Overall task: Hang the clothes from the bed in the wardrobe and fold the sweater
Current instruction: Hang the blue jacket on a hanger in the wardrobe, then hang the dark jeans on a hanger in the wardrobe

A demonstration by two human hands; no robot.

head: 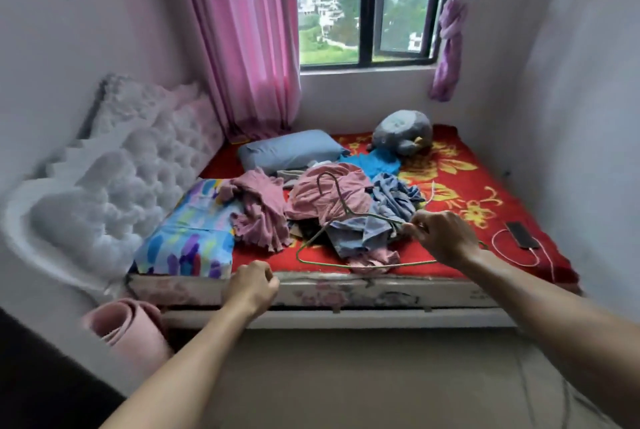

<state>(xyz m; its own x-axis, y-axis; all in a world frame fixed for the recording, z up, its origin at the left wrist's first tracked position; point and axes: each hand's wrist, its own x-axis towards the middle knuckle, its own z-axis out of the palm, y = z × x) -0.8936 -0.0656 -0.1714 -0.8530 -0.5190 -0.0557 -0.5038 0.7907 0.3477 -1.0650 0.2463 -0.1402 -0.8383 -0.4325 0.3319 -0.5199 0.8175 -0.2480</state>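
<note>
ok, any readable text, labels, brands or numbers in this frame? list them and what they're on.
none readable anywhere in the head view.
black phone on the red yellow-flowered blanket: screen dark, no text.
multicoloured brushstroke-print pillow: pattern only.
floral-printed mattress side: blurred marks, no letters discernible.
thin green wire hanger: no tag visible.

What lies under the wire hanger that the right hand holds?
Under the hanger held by the right hand lie a pink garment, a blue-grey garment and the red blanket. What lies deeper in the heap is covered.
</note>
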